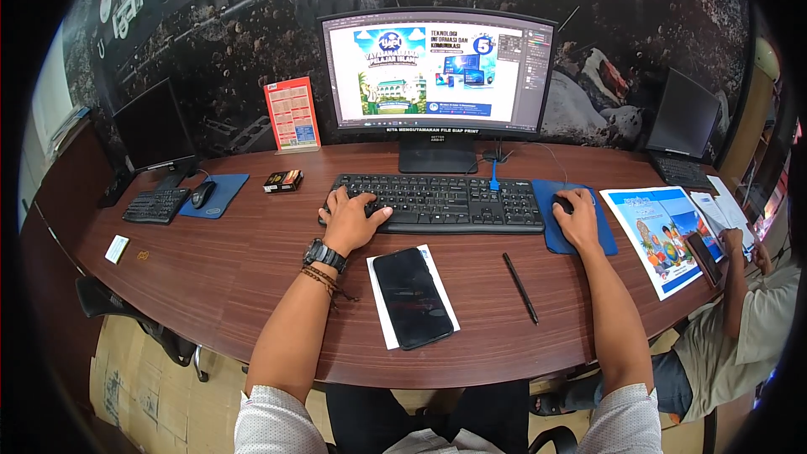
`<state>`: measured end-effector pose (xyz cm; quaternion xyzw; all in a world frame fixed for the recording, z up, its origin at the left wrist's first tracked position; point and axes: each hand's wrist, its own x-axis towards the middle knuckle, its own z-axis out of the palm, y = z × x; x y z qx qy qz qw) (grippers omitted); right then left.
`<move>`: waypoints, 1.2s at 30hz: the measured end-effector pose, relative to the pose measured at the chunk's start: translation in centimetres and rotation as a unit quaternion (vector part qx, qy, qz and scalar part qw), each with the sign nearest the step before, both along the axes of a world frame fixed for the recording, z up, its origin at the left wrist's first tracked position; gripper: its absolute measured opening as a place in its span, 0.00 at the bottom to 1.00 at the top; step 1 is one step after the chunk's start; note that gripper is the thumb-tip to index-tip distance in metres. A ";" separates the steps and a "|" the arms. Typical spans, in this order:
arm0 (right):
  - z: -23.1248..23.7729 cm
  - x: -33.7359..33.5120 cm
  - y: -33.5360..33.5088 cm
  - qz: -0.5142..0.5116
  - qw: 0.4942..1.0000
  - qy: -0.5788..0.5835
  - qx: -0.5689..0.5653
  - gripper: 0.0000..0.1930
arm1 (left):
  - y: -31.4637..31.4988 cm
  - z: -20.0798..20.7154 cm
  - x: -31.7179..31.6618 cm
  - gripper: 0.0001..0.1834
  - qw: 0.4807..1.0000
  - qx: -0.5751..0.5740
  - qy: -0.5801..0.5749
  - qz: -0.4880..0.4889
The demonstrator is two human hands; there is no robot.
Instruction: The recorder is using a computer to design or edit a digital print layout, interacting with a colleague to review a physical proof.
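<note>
My left hand (353,217) rests on the left end of a black keyboard (454,195), its fingers spread over the keys and holding nothing. A black watch and a beaded bracelet circle that wrist. On a blue mouse pad (605,234) to the right of the keyboard, my right hand (577,217) is curled over a dark computer mouse (561,203), which it mostly covers. Behind the keyboard stands a curved monitor (504,101), lit with a two-panel page layout in an editing program. A dark phone (412,298) lies on white paper between my forearms, left of a black pen (521,287).
On the left are a dark monitor (153,126), a second keyboard (157,205) and another mouse (203,194). A small box (283,182) and a red calendar card (292,113) stand nearer the middle. A colourful printed sheet (651,231) lies right, beside a seated person (748,328).
</note>
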<state>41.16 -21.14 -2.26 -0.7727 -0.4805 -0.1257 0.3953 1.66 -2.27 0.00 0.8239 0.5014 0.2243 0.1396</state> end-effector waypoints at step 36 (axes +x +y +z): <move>-0.2 0.1 0.1 0.006 1.000 -0.014 0.009 0.16 | 0.2 -0.2 -0.1 0.33 1.000 0.010 0.007 0.002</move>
